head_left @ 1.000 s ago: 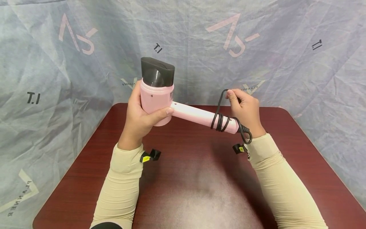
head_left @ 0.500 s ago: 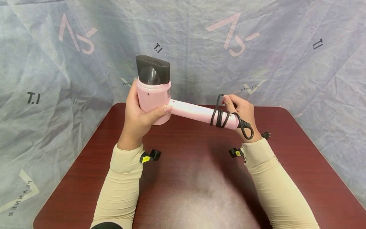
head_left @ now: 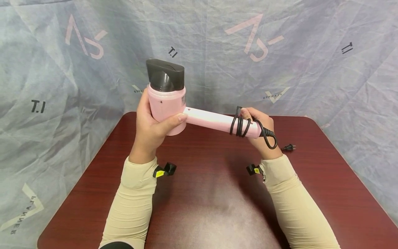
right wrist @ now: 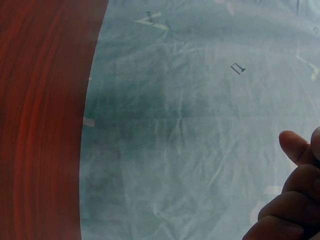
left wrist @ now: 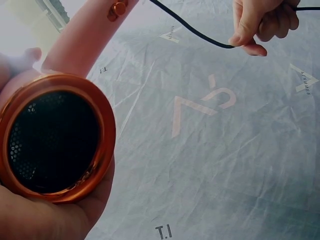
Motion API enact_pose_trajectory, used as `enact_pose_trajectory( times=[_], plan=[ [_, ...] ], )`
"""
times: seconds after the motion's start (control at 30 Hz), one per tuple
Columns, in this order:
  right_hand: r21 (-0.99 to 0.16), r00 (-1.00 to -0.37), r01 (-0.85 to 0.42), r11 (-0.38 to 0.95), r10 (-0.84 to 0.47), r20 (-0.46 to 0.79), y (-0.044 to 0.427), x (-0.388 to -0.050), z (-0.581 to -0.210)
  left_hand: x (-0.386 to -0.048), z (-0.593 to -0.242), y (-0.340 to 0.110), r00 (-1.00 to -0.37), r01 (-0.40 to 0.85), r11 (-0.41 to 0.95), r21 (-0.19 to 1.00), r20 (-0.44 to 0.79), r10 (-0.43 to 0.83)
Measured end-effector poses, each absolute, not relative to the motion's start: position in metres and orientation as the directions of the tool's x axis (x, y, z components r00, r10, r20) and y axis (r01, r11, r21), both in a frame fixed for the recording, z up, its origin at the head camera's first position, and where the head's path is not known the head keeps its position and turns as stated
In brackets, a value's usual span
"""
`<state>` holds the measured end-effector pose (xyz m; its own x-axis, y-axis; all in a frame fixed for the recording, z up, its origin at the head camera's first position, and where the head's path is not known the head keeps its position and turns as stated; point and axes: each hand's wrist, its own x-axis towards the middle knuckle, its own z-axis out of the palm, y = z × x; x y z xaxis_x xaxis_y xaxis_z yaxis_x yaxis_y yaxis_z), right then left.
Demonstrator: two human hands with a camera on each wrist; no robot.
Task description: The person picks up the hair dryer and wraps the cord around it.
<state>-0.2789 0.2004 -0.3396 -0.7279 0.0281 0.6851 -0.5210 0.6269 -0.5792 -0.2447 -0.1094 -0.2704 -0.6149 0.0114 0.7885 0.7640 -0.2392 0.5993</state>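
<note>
On my head feed I have the pink hair dryer (head_left: 166,107) up above the table, left of centre, its black nozzle (head_left: 166,74) pointing upward and its handle (head_left: 209,120) running right and slightly down. The left hand (head_left: 147,128) wraps the barrel from the left: the thumb lies across the near side, its tip by the root of the handle, and the other fingers go round the far side, partly hidden. The grip is only as wide as the barrel. My left wrist feed gives me the rear grille (left wrist: 55,142) inside a copper-coloured ring (left wrist: 107,120), with a copper-coloured button (left wrist: 119,8) on the handle.

The black cord (head_left: 239,127) is coiled round the handle's right end. Just beyond it, the right hand (head_left: 263,117) pinches a length of that cord between thumb and forefinger, the remaining fingers curled in. The two-pin plug (head_left: 289,147) shows right of the right wrist.

I can't read the small label (head_left: 183,100) on the barrel's right side. On the grey curtain (head_left: 205,41) behind I can read "T.I" and a reversed "PLANNER", among large pink marks. Below everything is the red-brown wooden table (head_left: 211,207).
</note>
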Motion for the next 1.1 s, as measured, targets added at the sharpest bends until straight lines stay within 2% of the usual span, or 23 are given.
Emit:
enact_pose_trajectory(
  times=[0.27,0.5,0.63,0.8,1.1],
  plan=[
    [-0.502,-0.686,-0.551,0.666,-0.019,0.727,0.203,-0.278,-0.34,-0.242,-0.27,-0.108,-0.622,0.765,-0.239,0.598,0.783,-0.029],
    [-0.477,-0.795,-0.411,0.776,-0.05,0.604,0.202,-0.273,-0.332,-0.242,-0.271,-0.106,-0.594,0.79,-0.245,0.563,0.8,-0.079],
    [-0.561,-0.841,-0.383,0.734,-0.026,0.54,0.202,-0.271,-0.332,-0.242,-0.27,-0.105,-0.583,0.798,-0.254,0.546,0.806,-0.1],
    [-0.662,-0.849,-0.402,0.633,0.012,0.528,0.199,-0.269,-0.334,-0.242,-0.267,-0.104,-0.566,0.812,-0.261,0.522,0.814,-0.133],
    [-0.63,-0.854,-0.434,0.644,-0.071,0.515,0.192,-0.261,-0.332,-0.231,-0.259,-0.102,-0.558,0.822,-0.284,0.494,0.8,-0.22]
  ],
)
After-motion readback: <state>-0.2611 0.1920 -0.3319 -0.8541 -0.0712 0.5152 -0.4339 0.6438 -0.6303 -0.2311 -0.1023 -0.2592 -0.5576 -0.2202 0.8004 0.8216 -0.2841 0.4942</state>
